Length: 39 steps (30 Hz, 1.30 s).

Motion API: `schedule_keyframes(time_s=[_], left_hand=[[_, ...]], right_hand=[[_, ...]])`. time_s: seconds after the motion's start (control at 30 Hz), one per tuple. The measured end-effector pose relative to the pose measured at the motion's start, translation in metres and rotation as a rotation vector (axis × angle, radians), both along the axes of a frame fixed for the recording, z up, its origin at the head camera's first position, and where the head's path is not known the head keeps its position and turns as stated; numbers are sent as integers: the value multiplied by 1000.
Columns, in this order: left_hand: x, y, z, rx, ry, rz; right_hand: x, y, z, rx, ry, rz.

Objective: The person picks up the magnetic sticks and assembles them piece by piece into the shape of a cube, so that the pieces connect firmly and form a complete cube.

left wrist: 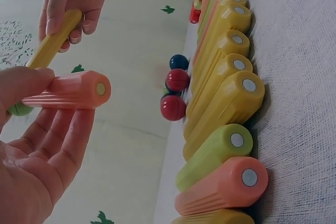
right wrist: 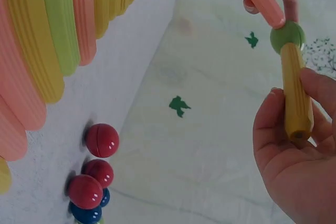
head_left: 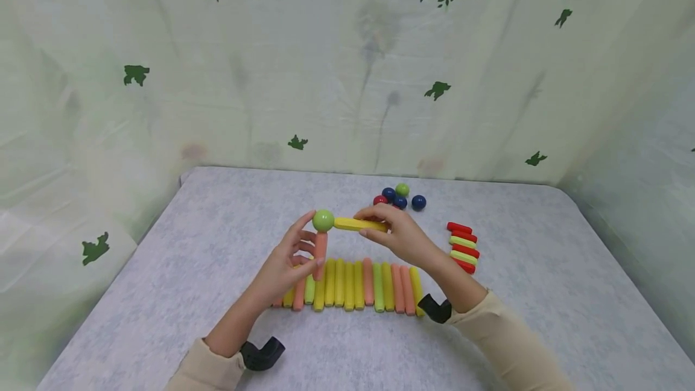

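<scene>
In the middle of the frame, the left hand (head_left: 282, 267) pinches an orange ridged plastic stick (head_left: 320, 255) with a green ball (head_left: 323, 220) on top, while the right hand (head_left: 399, 235) pinches a yellow ridged stick (head_left: 358, 224) that seems to touch the ball, so both should hold steady.

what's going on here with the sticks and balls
A person is joining toy pieces above a grey table. The left hand holds an upright pink stick topped by a green ball; the right hand holds a yellow stick sideways against that ball. More sticks lie in a row below.
</scene>
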<state>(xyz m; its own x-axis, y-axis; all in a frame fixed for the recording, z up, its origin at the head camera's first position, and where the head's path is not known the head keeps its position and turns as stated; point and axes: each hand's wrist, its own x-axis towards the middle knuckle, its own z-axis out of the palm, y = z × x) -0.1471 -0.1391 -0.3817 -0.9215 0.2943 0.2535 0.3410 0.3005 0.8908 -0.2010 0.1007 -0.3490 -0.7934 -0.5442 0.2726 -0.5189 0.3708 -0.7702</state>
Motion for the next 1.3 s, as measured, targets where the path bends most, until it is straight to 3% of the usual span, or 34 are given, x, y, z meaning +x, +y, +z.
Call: schedule_keyframes(time_s=[0.17, 0.43, 0.5, 0.63, 0.87, 1.07, 1.2, 1.3], left_hand=[[-6, -2, -7, 79, -126, -36], [-13, 7, -1, 258, -272, -97], [-13, 12, 6, 259, -289, -100], [-18, 18, 6, 256, -291, -98], [-26, 18, 2, 249, -255, -99], [-27, 16, 0, 261, -228, -83], [-27, 12, 0, 299, -218, -11], [-27, 8, 4, 345, -216, 44]], right_hand=[[8, -4, 5, -100, -77, -30], [21, -7, 18, -135, -129, -20], [21, -8, 17, -139, -126, -7], [21, -8, 15, -158, -140, 13], [19, -8, 14, -159, -171, 31], [-2, 3, -7, -183, -173, 62], [-27, 17, -29, -184, -142, -65], [-45, 24, -42, -66, -139, -177]])
